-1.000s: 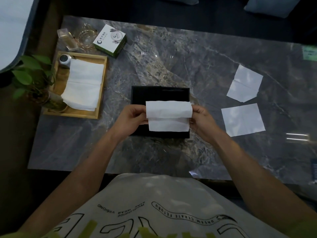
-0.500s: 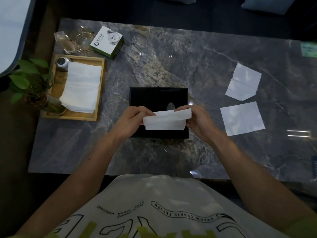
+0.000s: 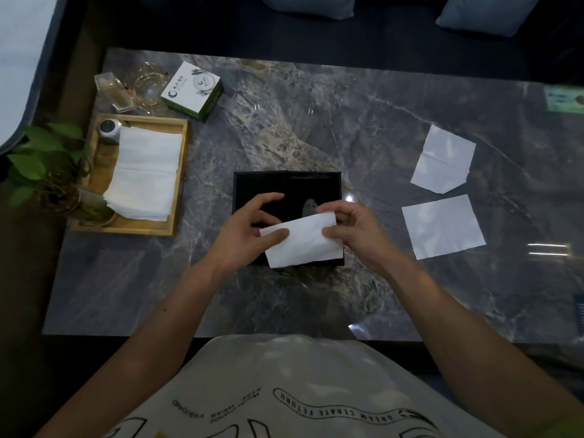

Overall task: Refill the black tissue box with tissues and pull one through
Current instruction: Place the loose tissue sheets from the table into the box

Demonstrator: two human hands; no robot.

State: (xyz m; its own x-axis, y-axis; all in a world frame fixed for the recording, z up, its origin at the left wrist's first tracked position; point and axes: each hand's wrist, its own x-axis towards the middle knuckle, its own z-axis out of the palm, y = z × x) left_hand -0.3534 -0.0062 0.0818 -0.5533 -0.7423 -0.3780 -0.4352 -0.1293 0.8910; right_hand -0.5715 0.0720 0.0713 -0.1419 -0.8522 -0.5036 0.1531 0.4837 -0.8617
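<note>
The black tissue box (image 3: 286, 188) lies flat in the middle of the marble table, an oval slot showing in its top. Over the box's near half I hold a folded white tissue (image 3: 305, 243), tilted with its right end higher. My left hand (image 3: 245, 233) pinches the tissue's left edge with the thumb on top. My right hand (image 3: 355, 230) grips its right upper corner. A stack of white tissues (image 3: 145, 177) rests in a wooden tray (image 3: 181, 178) at the left.
Two loose tissue sheets (image 3: 444, 161) (image 3: 442, 227) lie flat on the table (image 3: 379, 121) to the right. A green-and-white carton (image 3: 191, 90), glassware (image 3: 147, 85) and a potted plant (image 3: 41, 162) stand at the far left. Cushions sit beyond the table's far edge.
The tissue was held spread above the box, then folded narrower between both hands, and now lies lower and tilted over the box's near half. The slot has come into sight.
</note>
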